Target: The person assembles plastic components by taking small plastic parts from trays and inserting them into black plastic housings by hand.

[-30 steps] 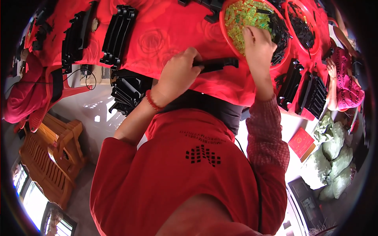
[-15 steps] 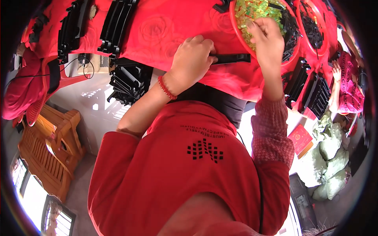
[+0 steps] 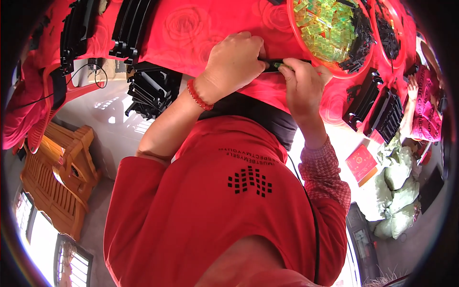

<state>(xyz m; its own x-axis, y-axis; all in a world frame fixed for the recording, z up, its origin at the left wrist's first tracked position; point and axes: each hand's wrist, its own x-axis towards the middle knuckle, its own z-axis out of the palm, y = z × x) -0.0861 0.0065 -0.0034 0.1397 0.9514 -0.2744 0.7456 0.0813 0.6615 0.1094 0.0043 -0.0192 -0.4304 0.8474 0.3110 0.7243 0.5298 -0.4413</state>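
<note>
- The left hand (image 3: 234,60) is curled firmly around one end of a black bar (image 3: 271,67), back of the hand uppermost, likely to keep the part steady against sideways pressure.
- The right hand (image 3: 303,86) closes on the bar from the other side, its thumb in front and the fingers mostly behind; holding it from both sides probably stops it twisting.
- A small green piece (image 3: 278,64) shows at the right thumb's tip, against the bar. Whether it is pinched or already seated there cannot be told.
- The bar lies crosswise between the two hands, near the edge of the red tablecloth (image 3: 186,24), where both arms can seemingly work bent and close to the body.
- Just beyond the right hand is a red-rimmed basin (image 3: 293,26) with yellow-green pieces (image 3: 320,28) on its left and small black pieces (image 3: 361,36) on its right, presumably kept apart for easy picking.
- Black bars (image 3: 134,26) lie side by side at the left and more bars (image 3: 366,98) at the right, perhaps grouped to leave the middle free for handling.
</note>
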